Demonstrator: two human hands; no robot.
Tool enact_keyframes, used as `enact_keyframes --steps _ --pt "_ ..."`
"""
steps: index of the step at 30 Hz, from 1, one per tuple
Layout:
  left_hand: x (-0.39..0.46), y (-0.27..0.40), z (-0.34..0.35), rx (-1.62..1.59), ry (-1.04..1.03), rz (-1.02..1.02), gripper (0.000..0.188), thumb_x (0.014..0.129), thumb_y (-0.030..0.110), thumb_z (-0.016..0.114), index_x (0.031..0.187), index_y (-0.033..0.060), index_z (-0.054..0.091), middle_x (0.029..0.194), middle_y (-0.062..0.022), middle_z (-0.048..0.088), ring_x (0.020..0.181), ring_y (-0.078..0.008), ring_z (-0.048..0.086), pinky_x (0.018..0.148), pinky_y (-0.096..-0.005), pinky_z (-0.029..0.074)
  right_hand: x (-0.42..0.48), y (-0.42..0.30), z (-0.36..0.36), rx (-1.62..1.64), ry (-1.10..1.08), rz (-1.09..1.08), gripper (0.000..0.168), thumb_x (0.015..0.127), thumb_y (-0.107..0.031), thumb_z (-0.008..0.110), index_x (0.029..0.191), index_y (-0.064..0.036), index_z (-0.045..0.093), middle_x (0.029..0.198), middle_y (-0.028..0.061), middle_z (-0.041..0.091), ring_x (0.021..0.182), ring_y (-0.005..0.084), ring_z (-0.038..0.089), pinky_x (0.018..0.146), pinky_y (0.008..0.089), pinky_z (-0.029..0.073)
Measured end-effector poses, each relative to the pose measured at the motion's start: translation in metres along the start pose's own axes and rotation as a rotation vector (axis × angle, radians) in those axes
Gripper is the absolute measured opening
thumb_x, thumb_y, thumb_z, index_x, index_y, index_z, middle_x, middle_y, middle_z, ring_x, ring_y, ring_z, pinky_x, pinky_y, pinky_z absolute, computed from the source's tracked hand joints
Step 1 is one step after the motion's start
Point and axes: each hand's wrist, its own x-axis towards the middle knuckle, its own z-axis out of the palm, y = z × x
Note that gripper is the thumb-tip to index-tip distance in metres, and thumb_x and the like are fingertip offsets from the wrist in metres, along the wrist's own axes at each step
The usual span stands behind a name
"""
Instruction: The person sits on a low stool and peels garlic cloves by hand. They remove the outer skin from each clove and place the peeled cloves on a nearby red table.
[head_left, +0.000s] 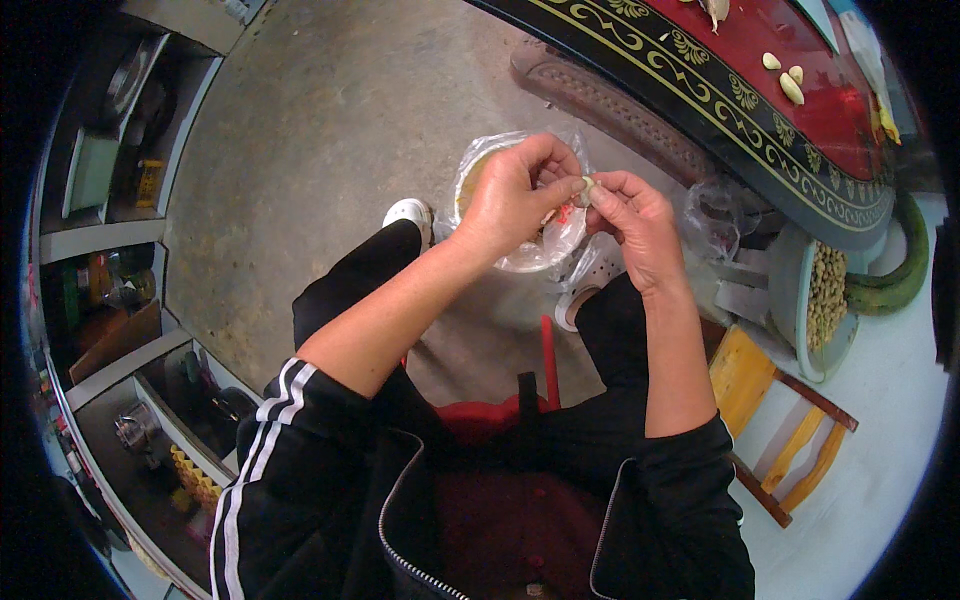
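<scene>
A pale garlic clove (588, 182) is pinched between the fingertips of both my hands. My left hand (504, 184) reaches in from the left, with thumb and index finger at the clove. From the other side my right hand (636, 217) meets it, thumb pressed on the clove and the other fingers curled. Directly below the hands, a bin lined with a clear plastic bag (517, 262) stands on the floor between my feet. Scraps and something red and white show inside it; my hands hide part of the opening.
On the red and black table (750, 45) at upper right lie several peeled cloves (791, 88) and part of a garlic bulb (718, 11). Below its edge are a tub of peanuts (827, 292), a long green gourd (889, 289) and a wooden chair (742, 375). Shelves (101, 244) line the left side.
</scene>
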Motion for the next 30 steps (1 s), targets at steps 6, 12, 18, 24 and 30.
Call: enact_keyframes --steps 6,12,18,24,30 --pt "0.000 0.004 -0.001 0.009 -0.047 -0.043 0.007 0.081 0.003 0.063 0.082 -0.0011 0.057 0.066 -0.0019 0.058 0.059 -0.0063 0.053 0.053 -0.0220 0.044 0.000 0.001 0.000 0.008 0.000 0.003 0.021 0.084 -0.016 0.063 0.098 0.000 0.059 0.075 0.0023 0.060 0.062 0.0085 0.055 0.062 0.0224 0.047" --pt "0.000 0.007 -0.001 0.003 -0.080 -0.046 0.009 0.085 0.006 0.060 0.082 -0.0011 0.055 0.069 -0.0017 0.057 0.062 -0.0070 0.052 0.056 -0.0218 0.043 0.001 0.001 0.000 0.058 0.019 -0.003 0.022 0.084 -0.018 0.063 0.098 -0.001 0.060 0.075 0.0024 0.060 0.063 0.0090 0.055 0.063 0.0239 0.047" --pt "-0.002 0.010 0.000 0.154 -0.168 -0.048 0.009 0.087 0.007 0.059 0.085 -0.0007 0.054 0.074 -0.0012 0.057 0.065 -0.0071 0.051 0.058 -0.0224 0.043 0.002 0.000 -0.002 0.114 0.113 -0.013 0.024 0.084 -0.019 0.064 0.100 -0.001 0.060 0.077 0.0026 0.061 0.066 0.0097 0.056 0.064 0.0248 0.048" --pt "0.000 -0.006 -0.002 -0.036 -0.042 -0.089 0.010 0.086 0.007 0.060 0.091 -0.0013 0.058 0.075 -0.0025 0.058 0.066 -0.0075 0.052 0.059 -0.0224 0.044 0.001 -0.004 0.003 0.044 0.088 -0.055 0.022 0.084 -0.016 0.063 0.100 -0.001 0.060 0.084 0.0042 0.063 0.070 0.0098 0.058 0.067 0.0243 0.049" --pt "0.000 -0.002 -0.002 -0.019 -0.042 -0.150 0.011 0.086 0.008 0.060 0.089 -0.0020 0.059 0.078 -0.0026 0.059 0.067 -0.0077 0.052 0.061 -0.0215 0.044 0.001 0.003 0.008 -0.187 0.086 -0.227 0.017 0.086 -0.005 0.059 0.101 0.003 0.059 0.090 0.0069 0.064 0.078 0.0119 0.063 0.070 0.0242 0.052"
